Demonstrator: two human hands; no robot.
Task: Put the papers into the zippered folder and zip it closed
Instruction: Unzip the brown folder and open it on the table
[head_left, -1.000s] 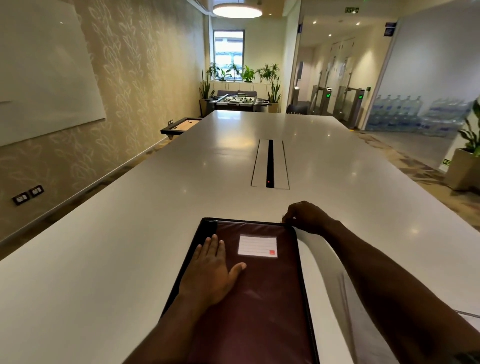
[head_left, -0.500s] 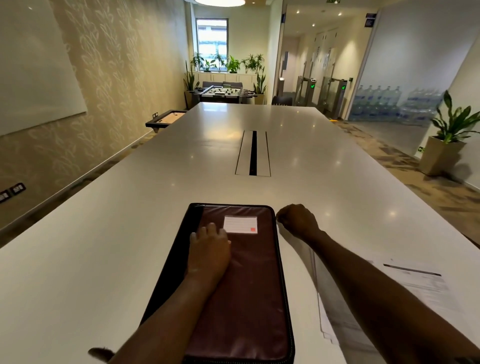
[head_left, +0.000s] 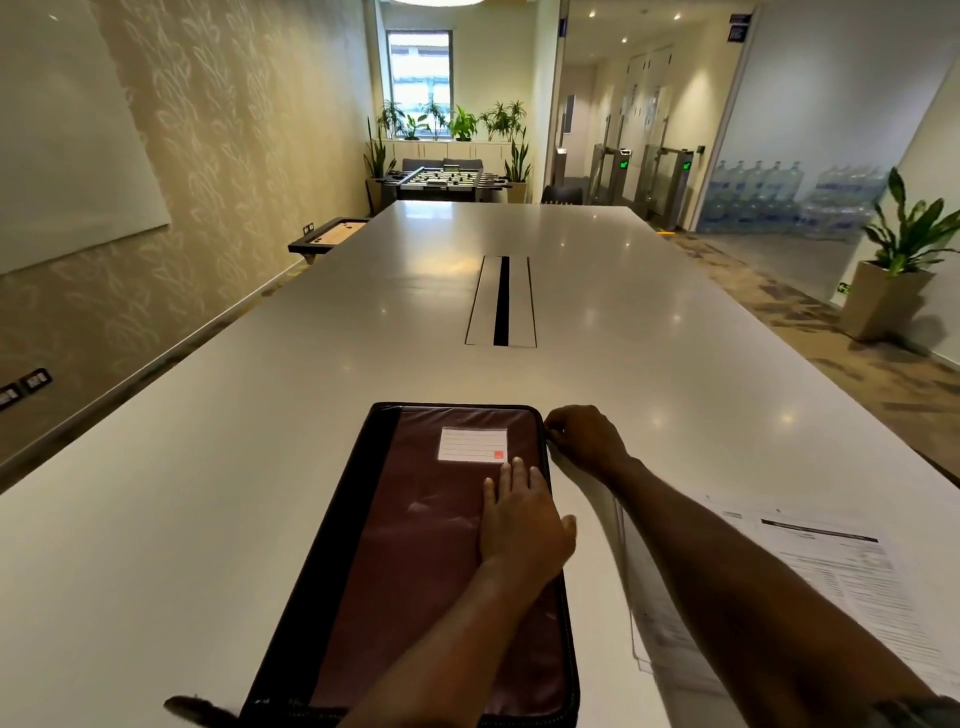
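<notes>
A maroon zippered folder (head_left: 415, 561) with black edging and a white label lies closed and flat on the white table (head_left: 208, 493) in front of me. My left hand (head_left: 522, 525) lies flat, fingers spread, on the folder's right half just below the label. My right hand (head_left: 584, 439) is pinched at the folder's far right corner, on the zipper edge; the pull itself is hidden by my fingers. Printed papers (head_left: 841, 571) lie loose on the table to the right of the folder, partly under my right forearm.
A long cable slot (head_left: 501, 301) runs down the middle of the table beyond the folder. A potted plant (head_left: 893, 270) stands on the floor at the right. A foosball table (head_left: 441, 179) stands past the far end.
My left hand slid from the folder's left half to its right half. My right hand stayed at the far right corner. The view tilted down, showing more of the papers.
</notes>
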